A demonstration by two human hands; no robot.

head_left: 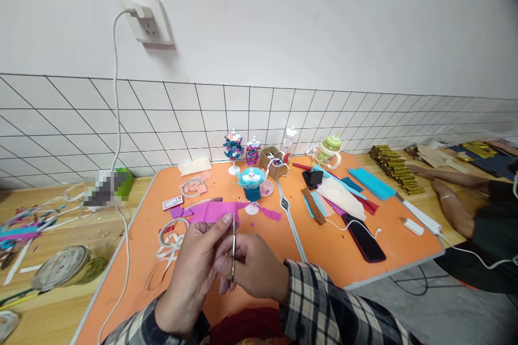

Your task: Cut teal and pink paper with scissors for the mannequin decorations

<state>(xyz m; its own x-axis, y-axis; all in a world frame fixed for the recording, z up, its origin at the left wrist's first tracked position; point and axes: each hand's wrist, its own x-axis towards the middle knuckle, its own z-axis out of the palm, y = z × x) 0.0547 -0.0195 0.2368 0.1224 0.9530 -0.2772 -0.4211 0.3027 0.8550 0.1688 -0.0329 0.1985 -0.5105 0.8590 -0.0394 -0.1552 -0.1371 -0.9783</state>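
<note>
Nearest, two plaid sleeves (319, 302) reach in over the orange worktop (332, 267). The right hand (257, 267) is closed around slim metal scissors (233, 250), their blades pointing away from the body. Just left of it, the left hand (194, 259) pinches magenta crepe paper (214, 209) between thumb and fingers; the paper spreads beyond the knuckles across the worktop, and the scissor tips stand beside the thumb at its near edge. Whether the blades touch the paper cannot be told.

Beside the left hand lies a tangle of white ribbon (172, 248); out to the left, on a wooden table, stands a lidded jar (87, 272). On the right, a dark smartphone (364, 238) lies near a brown strip (313, 206) and a cream sheet (342, 199).

Past the magenta paper, a small dress form in a blue skirt (252, 186) stands upright. Behind it are two decorated dress forms (233, 149), a small cardboard box (273, 167) and a white dress form (290, 139). A green-lidded cup (328, 152) is farther right; beyond the worktop, another person's arms (455, 207) rest near gold bundles (396, 170). Behind everything, white tiles (194, 99) run beneath a wall socket (150, 24).
</note>
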